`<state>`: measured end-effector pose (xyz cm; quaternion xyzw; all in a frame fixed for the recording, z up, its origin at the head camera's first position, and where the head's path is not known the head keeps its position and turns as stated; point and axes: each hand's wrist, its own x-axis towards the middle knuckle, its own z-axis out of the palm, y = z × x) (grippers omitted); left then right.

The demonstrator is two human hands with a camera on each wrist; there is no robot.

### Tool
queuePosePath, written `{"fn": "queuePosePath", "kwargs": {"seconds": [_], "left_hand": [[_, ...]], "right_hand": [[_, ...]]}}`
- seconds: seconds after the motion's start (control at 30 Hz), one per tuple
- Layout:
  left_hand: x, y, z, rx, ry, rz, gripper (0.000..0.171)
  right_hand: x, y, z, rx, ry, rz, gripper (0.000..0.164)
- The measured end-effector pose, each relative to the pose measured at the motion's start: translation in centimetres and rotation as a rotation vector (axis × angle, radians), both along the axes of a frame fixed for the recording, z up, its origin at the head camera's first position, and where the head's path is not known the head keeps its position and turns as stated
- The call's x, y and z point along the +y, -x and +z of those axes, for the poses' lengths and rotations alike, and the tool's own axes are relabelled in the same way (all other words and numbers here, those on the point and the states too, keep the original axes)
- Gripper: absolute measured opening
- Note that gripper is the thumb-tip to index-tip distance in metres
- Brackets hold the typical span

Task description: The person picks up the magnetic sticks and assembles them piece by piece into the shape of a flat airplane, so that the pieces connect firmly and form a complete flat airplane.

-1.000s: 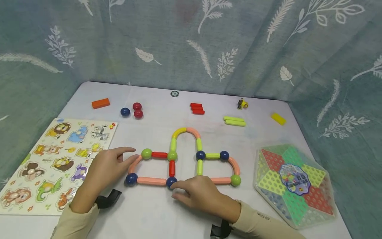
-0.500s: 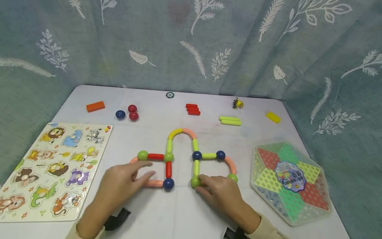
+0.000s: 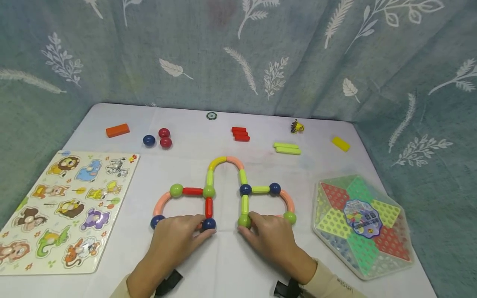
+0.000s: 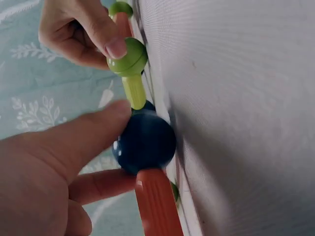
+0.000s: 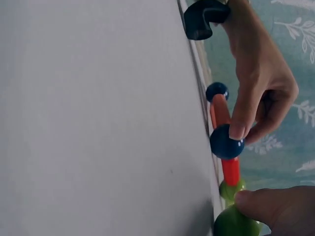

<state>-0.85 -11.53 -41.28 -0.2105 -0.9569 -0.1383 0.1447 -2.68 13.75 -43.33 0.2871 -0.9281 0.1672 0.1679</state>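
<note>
A figure of magnetic rods and balls lies on the white table: an arch in the middle with a loop on each side. My left hand pinches the dark blue ball at the left loop's inner lower corner, thumb and finger on it in the left wrist view. It covers the lower pink rod. With my right hand I pinch the green ball at the right loop's inner lower corner. A gap separates these two balls. A red rod and a yellow-green rod rise from them.
An animal puzzle board lies at left, a hexagonal game box at right. Farther back are an orange block, loose balls, red rods, yellow-green rods, a small yellow toy and a yellow block.
My left hand has moved right from the left loop's outer side to its inner blue ball. My right hand has shifted right from near that blue ball to the green ball.
</note>
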Motion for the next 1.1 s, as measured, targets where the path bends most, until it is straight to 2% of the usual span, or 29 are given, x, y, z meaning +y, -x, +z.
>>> {"fn": "queuePosePath", "kwargs": {"seconds": [0.23,0.6,0.77,0.93,1.1], "left_hand": [[-0.5,1.1,0.0,-0.004,0.007,0.011,0.033],[-1.5,3.8,0.0,-0.065,0.002,0.039,0.035],[-1.4,4.8,0.0,-0.04,0.002,0.025,0.033],[-1.4,5.4,0.0,-0.02,-0.008,0.025,0.033],[-1.3,5.4,-0.2,-0.006,-0.019,0.029,0.033]], "right_hand": [[0.2,0.9,0.2,-0.003,-0.015,-0.016,0.026],[-1.0,3.2,0.4,-0.085,0.027,-0.053,0.033],[-1.8,4.4,0.4,-0.089,0.008,-0.062,0.036],[-1.9,4.9,0.3,-0.075,-0.007,-0.059,0.041],[-1.9,5.0,0.4,-0.068,-0.01,-0.057,0.041]]}}
